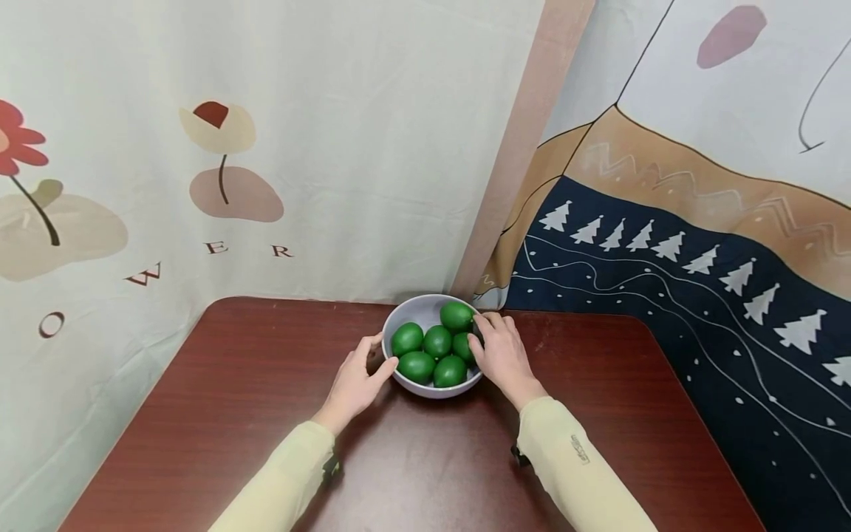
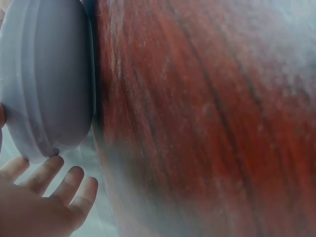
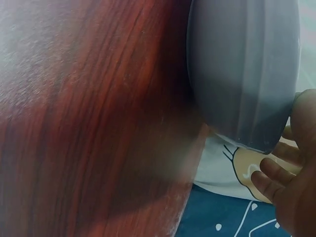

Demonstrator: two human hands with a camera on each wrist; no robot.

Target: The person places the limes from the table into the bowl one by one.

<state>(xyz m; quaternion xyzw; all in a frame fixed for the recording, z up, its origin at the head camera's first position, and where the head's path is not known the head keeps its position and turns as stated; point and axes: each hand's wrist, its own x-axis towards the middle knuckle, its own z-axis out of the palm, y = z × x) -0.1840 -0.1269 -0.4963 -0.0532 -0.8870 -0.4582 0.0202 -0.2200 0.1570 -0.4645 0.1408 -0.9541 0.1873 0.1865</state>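
Note:
A pale grey-lilac bowl (image 1: 435, 394) stands on the table near its far edge and holds several green limes (image 1: 437, 342). From the left, my left hand (image 1: 350, 380) holds the bowl's side, thumb at the rim. In the left wrist view some fingertips (image 2: 54, 162) meet the bowl's outer wall (image 2: 61, 74), while the others are off it. My right hand (image 1: 503, 353) grips the opposite rim, its thumb over the edge beside a lime. The right wrist view has the fingers (image 3: 276, 173) spread near the bowl's outside (image 3: 232, 74), partly hidden behind it.
The dark red wood-grain table (image 1: 425, 451) has rounded far corners. Behind it hangs a pale curtain (image 1: 346, 185) with printed flowers and letters. A navy cloth (image 1: 625, 288) with white trees covers the right side.

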